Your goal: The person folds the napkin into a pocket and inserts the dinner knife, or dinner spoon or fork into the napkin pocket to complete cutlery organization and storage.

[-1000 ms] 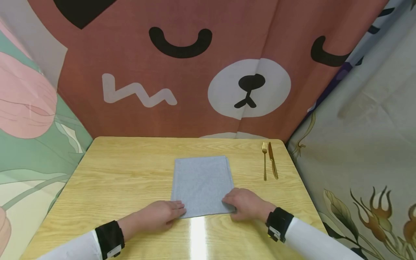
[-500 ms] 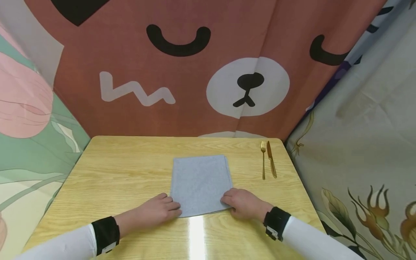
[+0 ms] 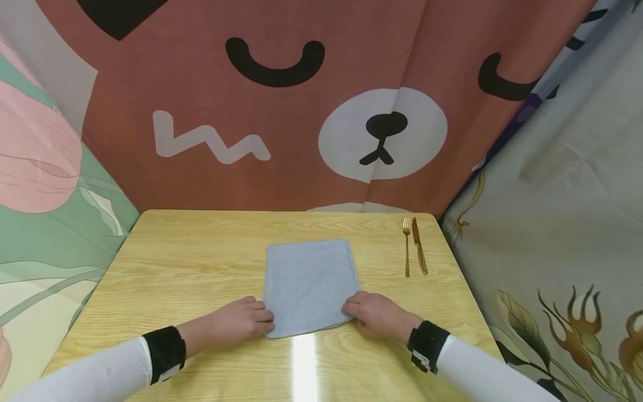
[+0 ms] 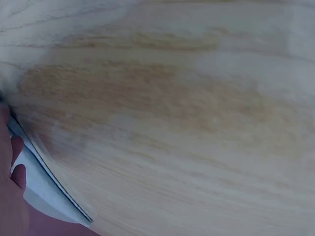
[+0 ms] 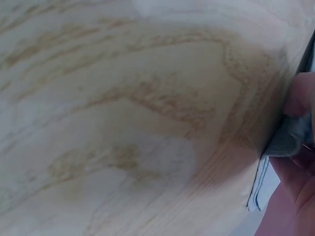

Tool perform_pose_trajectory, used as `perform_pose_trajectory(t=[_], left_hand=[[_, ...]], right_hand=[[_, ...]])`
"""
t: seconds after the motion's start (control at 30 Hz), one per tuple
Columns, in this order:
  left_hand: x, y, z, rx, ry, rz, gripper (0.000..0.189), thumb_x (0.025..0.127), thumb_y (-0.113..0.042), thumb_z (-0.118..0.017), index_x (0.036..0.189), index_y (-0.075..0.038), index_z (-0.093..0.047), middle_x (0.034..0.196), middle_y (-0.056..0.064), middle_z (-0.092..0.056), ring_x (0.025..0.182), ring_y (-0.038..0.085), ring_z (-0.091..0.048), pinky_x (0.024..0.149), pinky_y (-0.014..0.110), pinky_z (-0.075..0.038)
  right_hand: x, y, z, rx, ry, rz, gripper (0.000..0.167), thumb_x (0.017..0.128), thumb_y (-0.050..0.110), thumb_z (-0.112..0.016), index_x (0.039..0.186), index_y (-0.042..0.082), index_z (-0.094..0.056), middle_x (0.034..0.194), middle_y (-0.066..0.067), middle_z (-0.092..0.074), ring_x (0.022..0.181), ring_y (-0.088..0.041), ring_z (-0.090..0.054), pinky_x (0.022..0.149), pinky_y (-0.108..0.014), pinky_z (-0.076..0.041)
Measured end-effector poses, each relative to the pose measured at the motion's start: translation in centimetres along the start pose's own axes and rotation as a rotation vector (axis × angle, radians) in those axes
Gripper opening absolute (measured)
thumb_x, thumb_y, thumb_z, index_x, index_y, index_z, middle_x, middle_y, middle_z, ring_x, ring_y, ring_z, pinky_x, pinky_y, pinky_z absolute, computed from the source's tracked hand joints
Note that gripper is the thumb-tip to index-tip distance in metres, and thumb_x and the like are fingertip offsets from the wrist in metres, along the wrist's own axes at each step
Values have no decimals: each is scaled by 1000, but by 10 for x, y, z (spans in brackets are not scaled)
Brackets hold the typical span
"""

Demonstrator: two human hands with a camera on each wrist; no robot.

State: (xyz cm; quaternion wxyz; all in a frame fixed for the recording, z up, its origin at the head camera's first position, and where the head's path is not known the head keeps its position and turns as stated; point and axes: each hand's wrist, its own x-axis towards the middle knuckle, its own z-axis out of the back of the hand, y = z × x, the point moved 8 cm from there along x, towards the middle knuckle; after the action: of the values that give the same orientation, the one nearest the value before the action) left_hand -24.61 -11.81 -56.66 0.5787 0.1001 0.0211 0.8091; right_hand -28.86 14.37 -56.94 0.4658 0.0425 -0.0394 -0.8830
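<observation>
A folded grey-blue cloth napkin [image 3: 308, 287] lies in the middle of the wooden table. At its near right corner my right hand [image 3: 377, 314] pinches the fabric; in the right wrist view a fold of the napkin [image 5: 283, 142] shows between thumb and fingers. My left hand [image 3: 236, 322] is at the near left corner with fingers bent over the edge, the thumb hidden in the head view. In the left wrist view, fingertips [image 4: 18, 174] sit at the layered side of the napkin [image 4: 47, 189]. The near edge bows slightly, its layers parted near the right hand.
A gold fork [image 3: 407, 245] and a gold knife [image 3: 419, 245] lie side by side at the table's back right. Behind the wooden table [image 3: 201, 262] hangs a brown bear-print curtain [image 3: 201, 184], with a pale flowered curtain [image 3: 567, 223] on the right.
My left hand has drawn back a little to the left, its fingers going from flat on the napkin to bent at its corner. The right hand keeps its pinch.
</observation>
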Motion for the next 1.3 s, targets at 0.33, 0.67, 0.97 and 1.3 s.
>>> perform_pose_trajectory(t=[0.33, 0.67, 0.97, 1.3], left_hand=[[-3, -2, -1, 0, -66, -32, 25, 93, -20, -69, 117, -22, -76, 111, -10, -70, 96, 7, -62, 80, 25, -49], [-12, -5, 2, 21, -226, -31, 17, 93, -19, -61, 107, -18, -71, 104, -9, -73, 88, 8, -65, 75, 25, -47], [-21, -2, 3, -92, -246, 68, 22, 90, -18, -77, 112, -15, -74, 110, -6, -77, 96, 9, -71, 83, 29, -55], [-24, 4, 11, -257, -265, 223, 24, 87, -13, -80, 111, -15, -75, 106, -6, -77, 94, 8, -72, 80, 29, -58]], right_hand=[[1, -1, -1, 0, -20, -7, 30, 89, 11, -73, 118, 17, -69, 116, 3, -71, 107, -13, -67, 91, -28, -57], [-6, 1, 0, -62, -154, 38, 27, 88, 14, -75, 115, 15, -70, 106, 2, -74, 98, -14, -70, 86, -29, -58], [-14, 2, -2, -84, -131, 41, 31, 94, 20, -69, 125, 12, -71, 125, -6, -75, 118, -22, -71, 99, -37, -57], [-17, -7, 7, 192, -2, -102, 24, 102, 20, -64, 124, 16, -72, 125, 0, -75, 123, -20, -69, 103, -40, -55]])
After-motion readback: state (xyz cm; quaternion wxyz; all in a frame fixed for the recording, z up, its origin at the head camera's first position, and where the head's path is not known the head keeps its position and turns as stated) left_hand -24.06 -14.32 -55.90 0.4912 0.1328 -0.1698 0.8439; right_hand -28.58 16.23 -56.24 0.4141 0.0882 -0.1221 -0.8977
